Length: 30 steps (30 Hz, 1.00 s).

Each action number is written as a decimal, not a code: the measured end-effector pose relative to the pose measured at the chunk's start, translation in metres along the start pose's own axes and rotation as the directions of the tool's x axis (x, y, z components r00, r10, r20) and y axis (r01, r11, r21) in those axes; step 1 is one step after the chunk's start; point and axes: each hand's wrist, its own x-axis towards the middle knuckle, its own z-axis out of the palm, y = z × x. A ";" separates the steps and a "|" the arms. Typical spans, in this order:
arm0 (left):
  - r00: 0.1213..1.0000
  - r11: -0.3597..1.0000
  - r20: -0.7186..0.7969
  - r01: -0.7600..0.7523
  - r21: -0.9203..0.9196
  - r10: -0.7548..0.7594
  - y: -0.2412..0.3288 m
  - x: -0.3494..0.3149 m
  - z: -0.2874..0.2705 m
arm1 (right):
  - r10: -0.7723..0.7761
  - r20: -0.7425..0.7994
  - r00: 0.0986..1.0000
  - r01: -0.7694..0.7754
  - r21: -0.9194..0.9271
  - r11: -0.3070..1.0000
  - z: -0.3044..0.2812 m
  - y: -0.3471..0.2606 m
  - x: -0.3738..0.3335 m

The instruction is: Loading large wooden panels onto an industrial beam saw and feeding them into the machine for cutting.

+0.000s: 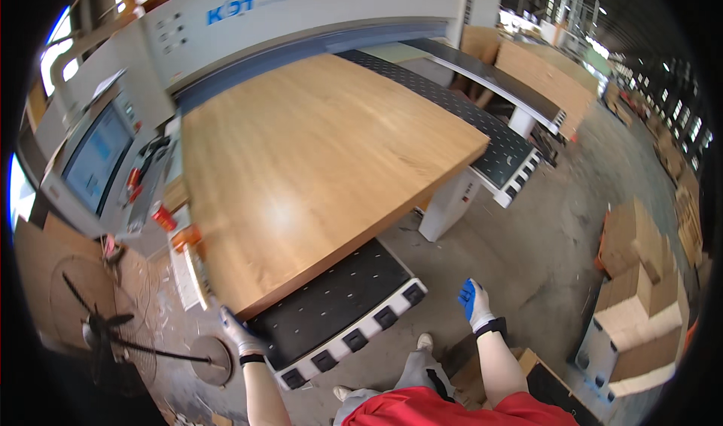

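Note:
A thick wood-grain panel, or a tight stack of panels (324, 155), lies across the black air-hole support tables (339, 298) of a large white panel saw. My left hand (239, 335), in a white and blue work glove, is at the panel's near left corner, fingers stretched out along it; whether they press on it I cannot tell. Off to the right of the near support table, my right hand (474, 304) hangs in the air over the floor. Its blue-palmed glove holds nothing, and the fingers are loosely apart.
The saw's beam (301, 19) spans the back. A control screen (98, 158), a red can (163, 216) and an orange object (186, 238) stand left. A black fan (105, 324) is at lower left. Stacked cut boards (640, 313) sit at right; another support table (489, 79) lies beyond the panel.

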 end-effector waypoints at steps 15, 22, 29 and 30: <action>0.966 0.999 -0.257 -0.018 0.033 0.026 0.002 0.024 0.022 | -0.021 -0.485 0.874 0.028 0.007 1.000 -0.404 -0.205 0.187; 0.961 0.997 -0.266 -0.077 -0.023 0.069 0.002 0.020 0.054 | -0.171 -0.421 0.891 0.152 -0.079 0.985 -0.340 -0.341 0.360; 0.937 0.999 -0.347 -0.047 -0.008 0.042 0.010 -0.009 0.025 | -0.333 -0.019 0.943 0.326 -0.159 0.932 -0.139 -0.398 0.530; 0.945 1.000 -0.328 -0.017 0.004 0.018 -0.021 -0.005 0.063 | -0.385 0.060 0.921 0.390 -0.149 0.909 -0.114 -0.412 0.537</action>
